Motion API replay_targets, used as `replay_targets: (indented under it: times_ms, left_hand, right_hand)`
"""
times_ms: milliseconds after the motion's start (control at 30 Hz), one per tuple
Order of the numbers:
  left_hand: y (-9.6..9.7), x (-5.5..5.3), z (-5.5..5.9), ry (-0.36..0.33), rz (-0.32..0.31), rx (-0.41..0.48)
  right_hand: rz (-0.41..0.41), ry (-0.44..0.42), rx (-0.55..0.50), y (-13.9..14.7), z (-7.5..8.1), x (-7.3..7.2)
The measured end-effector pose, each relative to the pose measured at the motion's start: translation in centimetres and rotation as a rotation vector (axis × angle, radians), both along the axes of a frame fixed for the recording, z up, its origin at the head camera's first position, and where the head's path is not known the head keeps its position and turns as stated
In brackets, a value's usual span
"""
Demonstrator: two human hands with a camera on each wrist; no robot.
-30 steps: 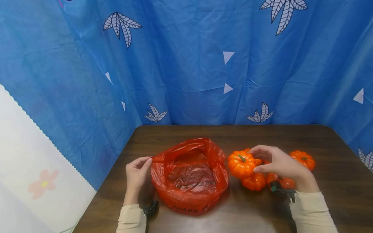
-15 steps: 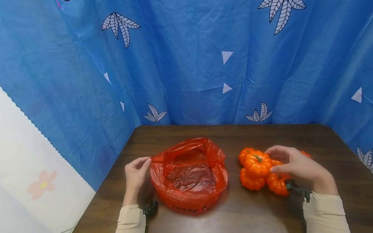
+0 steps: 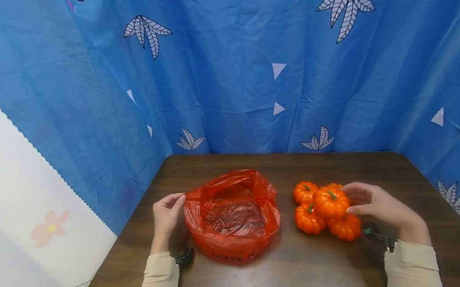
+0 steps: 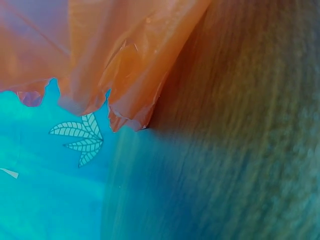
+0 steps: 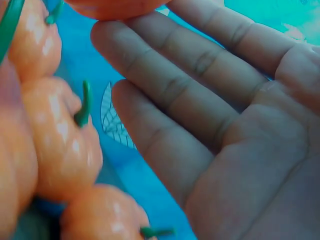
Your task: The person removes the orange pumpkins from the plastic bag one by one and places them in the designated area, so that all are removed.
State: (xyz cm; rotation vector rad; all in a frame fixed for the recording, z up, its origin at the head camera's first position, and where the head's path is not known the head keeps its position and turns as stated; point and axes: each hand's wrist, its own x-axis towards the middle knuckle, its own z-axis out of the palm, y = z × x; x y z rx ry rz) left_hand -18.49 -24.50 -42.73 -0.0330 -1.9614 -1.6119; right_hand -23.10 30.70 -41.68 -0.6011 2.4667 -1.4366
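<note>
My left hand (image 3: 167,214) pinches the left rim of a red plastic bag (image 3: 229,246), which stands on the table with its mouth spread open. Dark lettering runs along the bag's front. In the left wrist view the bag (image 4: 132,85) hangs down in translucent orange-red folds. My right hand (image 3: 386,210) grips a glossy orange toy pumpkin (image 3: 330,203) by its right side, thumb in front and fingers behind. It overlaps several similar pumpkins (image 3: 345,227) grouped on the table. The right wrist view shows the held pumpkin's underside (image 5: 117,7) at the fingertips, with other green-stemmed pumpkins (image 5: 62,140) at left.
The dark wooden table (image 3: 285,270) extends around the bag and pumpkins. A blue patterned curtain (image 3: 238,73) hangs behind its far edge and along the sides. White cloth with a pale flower (image 3: 48,229) lies at the left.
My right hand has moved right with the held pumpkin, from beside the bag to over the group. One pumpkin at the far right is now out of sight. The left hand stays on the bag's rim.
</note>
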Motion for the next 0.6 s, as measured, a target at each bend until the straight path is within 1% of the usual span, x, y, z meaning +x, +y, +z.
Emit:
replay_targets:
  times_ms: [133, 233, 400, 500, 600]
  left_hand:
    - [0.0, 0.0, 0.0, -0.003, -0.002, 0.0]
    - [0.0, 0.0, 0.0, -0.002, -0.001, -0.005]
    - [0.0, 0.1, 0.2, -0.001, 0.007, -0.019]
    - [-0.1, 0.1, 0.1, -0.001, 0.007, -0.014]
    - [-0.1, 0.1, 0.0, -0.003, 0.008, -0.009]
  right_hand:
    - [-0.029, 0.06, 0.018, 1.7, -0.5, 0.5]
    - [-0.039, 0.09, -0.015, 3.0, -1.0, 0.8]
    - [-0.03, 0.138, -0.069, 4.7, -1.4, 1.2]
    - [-0.045, 0.137, -0.088, 5.4, -1.5, 1.4]
    - [-0.073, 0.122, -0.085, 6.1, -1.7, 1.6]
